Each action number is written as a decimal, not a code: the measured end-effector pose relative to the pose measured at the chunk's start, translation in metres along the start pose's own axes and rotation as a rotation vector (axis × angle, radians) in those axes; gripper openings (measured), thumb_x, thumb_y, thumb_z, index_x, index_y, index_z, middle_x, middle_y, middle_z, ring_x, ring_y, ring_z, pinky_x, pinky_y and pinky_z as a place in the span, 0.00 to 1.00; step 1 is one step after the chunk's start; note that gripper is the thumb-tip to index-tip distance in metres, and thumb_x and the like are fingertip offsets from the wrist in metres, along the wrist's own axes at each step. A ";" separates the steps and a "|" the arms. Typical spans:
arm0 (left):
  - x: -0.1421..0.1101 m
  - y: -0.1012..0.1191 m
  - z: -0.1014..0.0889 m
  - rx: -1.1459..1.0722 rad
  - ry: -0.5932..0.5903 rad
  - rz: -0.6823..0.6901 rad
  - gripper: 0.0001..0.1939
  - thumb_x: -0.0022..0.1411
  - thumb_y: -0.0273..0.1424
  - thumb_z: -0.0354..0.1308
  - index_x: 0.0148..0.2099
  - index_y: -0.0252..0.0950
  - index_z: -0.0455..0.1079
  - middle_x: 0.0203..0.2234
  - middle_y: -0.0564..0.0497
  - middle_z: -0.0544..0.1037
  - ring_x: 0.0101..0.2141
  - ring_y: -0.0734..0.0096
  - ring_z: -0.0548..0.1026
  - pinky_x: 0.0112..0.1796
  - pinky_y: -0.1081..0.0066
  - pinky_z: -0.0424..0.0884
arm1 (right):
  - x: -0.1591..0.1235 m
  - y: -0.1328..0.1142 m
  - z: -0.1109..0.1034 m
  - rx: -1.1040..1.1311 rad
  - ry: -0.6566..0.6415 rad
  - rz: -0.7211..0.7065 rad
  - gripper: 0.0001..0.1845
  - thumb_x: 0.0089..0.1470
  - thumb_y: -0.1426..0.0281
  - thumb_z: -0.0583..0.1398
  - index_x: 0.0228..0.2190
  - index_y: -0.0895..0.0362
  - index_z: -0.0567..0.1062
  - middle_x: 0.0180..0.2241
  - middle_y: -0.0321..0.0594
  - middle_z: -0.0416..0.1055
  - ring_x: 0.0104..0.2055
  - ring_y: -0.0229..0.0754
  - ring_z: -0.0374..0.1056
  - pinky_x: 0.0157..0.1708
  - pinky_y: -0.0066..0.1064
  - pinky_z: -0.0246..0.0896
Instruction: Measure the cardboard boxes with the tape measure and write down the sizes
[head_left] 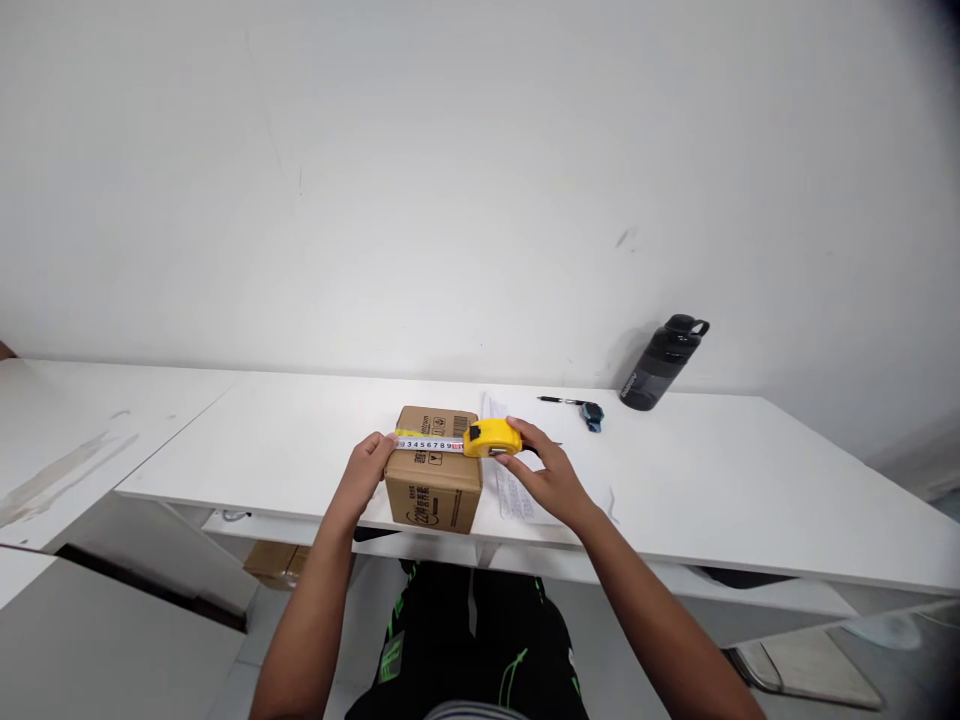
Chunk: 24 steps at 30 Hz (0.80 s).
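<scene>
A brown cardboard box (431, 500) with printed text stands at the front edge of the white table. Across its top lies the pulled-out blade of a yellow tape measure (491, 437), with the numbers facing up. My right hand (551, 475) grips the tape measure's case at the box's right edge, thumb and fingers on either side. At the box's left edge, my left hand (366, 470) pinches the end of the blade between thumb and fingers. The blade's very tip is hidden by those fingers.
Printed paper sheets (517, 497) lie right of the box. Behind them are a black pen (561, 400) and a small dark blue object (592, 415). A dark water bottle (660, 365) stands near the wall. Below the table sits another cardboard box (271, 563).
</scene>
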<state>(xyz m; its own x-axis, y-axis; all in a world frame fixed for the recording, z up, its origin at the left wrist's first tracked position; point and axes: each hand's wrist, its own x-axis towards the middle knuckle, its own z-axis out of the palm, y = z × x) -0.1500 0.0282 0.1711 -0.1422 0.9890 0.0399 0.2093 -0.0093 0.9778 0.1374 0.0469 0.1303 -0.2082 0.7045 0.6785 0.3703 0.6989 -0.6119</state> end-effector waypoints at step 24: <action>0.032 -0.017 0.011 -0.429 -0.365 0.028 0.35 0.57 0.38 0.60 0.65 0.47 0.55 0.62 0.46 0.62 0.53 0.53 0.71 0.49 0.61 0.69 | -0.014 0.009 -0.019 -0.107 0.010 0.034 0.29 0.61 0.64 0.58 0.62 0.44 0.60 0.56 0.45 0.69 0.45 0.45 0.71 0.35 0.37 0.73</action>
<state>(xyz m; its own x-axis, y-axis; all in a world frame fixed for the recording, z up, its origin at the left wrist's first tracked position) -0.1476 0.0617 0.1536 0.2174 0.9738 0.0673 -0.2144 -0.0196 0.9765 0.1609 0.0415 0.1231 -0.1852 0.7259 0.6624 0.4714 0.6570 -0.5883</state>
